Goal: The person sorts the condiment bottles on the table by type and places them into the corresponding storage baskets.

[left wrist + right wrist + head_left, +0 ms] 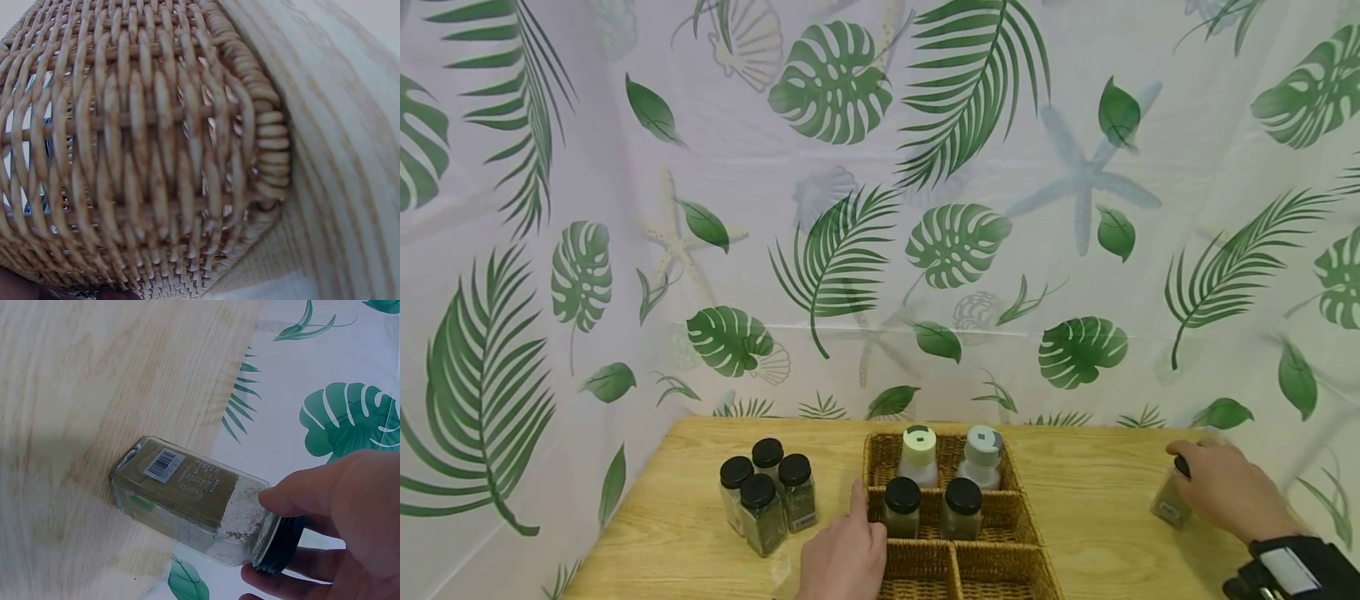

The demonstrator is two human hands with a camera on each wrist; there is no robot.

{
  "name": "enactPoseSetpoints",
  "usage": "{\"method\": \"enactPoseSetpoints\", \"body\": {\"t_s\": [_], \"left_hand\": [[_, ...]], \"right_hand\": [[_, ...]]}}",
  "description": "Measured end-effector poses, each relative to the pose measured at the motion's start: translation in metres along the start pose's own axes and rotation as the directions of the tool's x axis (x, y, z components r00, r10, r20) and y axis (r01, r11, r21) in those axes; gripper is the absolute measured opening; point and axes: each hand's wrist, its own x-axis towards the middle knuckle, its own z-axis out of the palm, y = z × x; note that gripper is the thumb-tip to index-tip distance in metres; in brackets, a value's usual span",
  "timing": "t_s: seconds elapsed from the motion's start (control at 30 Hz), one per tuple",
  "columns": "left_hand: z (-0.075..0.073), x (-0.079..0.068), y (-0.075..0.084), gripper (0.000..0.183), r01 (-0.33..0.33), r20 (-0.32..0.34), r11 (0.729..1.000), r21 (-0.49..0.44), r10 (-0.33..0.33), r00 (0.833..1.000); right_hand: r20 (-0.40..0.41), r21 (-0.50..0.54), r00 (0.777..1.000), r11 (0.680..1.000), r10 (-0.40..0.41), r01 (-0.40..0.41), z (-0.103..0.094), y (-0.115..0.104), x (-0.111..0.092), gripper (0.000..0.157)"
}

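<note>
At the table's right side my right hand point(1232, 487) holds a square glass spice jar point(1170, 500) by its black lid. In the right wrist view, thumb and fingers are around the jar's neck and lid point(281, 544); brown powder, a pale layer and a barcode label show through the glass. The jar's base is at the tabletop. My left hand point(846, 554) rests against the left side of a divided wicker basket point(1037, 558), index finger straight along it. Woven basket wall point(144, 125) fills the left wrist view, with bits of fingers at the bottom left.
The basket's back section holds two white-bodied bottles, one with a yellowish top point(919, 446), one greyish point(983, 446). Two black-lidded jars point(902, 508) stand in its middle section. Several more black-lidded jars point(763, 517) cluster left of it. A leaf-print cloth point(865, 250) hangs behind the table.
</note>
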Motion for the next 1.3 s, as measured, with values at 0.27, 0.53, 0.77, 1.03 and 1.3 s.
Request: {"method": "enactPoseSetpoints", "body": {"t_s": [0.27, 0.53, 0.77, 1.03, 1.3], "left_hand": [[0.000, 0.001, 0.000, 0.058, -0.009, 0.012, 1.000, -0.012, 0.009, 1.000], [0.000, 0.001, 0.001, 0.058, -0.015, 0.024, 1.000, -0.024, 0.015, 1.000], [0.000, 0.000, 0.002, 0.057, -0.014, 0.017, 1.000, -0.025, 0.014, 1.000], [0.000, -0.001, 0.003, 0.057, -0.001, 0.025, 1.000, -0.021, 0.001, 1.000], [-0.003, -0.001, 0.001, 0.058, 0.004, 0.028, 1.000, -0.021, -0.003, 1.000]], "right_hand": [[-0.022, 0.001, 1.000, 1.000, -0.013, 0.013, 0.000, 0.000, 0.000, 0.033], [-0.028, 0.027, 0.998, 0.998, -0.050, 0.051, 0.002, 0.002, -0.002, 0.030], [-0.052, 0.034, 0.996, 0.997, -0.066, 0.068, -0.004, -0.005, -0.007, 0.028], [-0.090, 0.032, 0.992, 0.995, -0.090, 0.093, -0.020, -0.030, -0.013, 0.028], [-0.128, 0.036, 0.977, 0.984, -0.169, 0.175, -0.044, -0.066, -0.021, 0.032]]}}
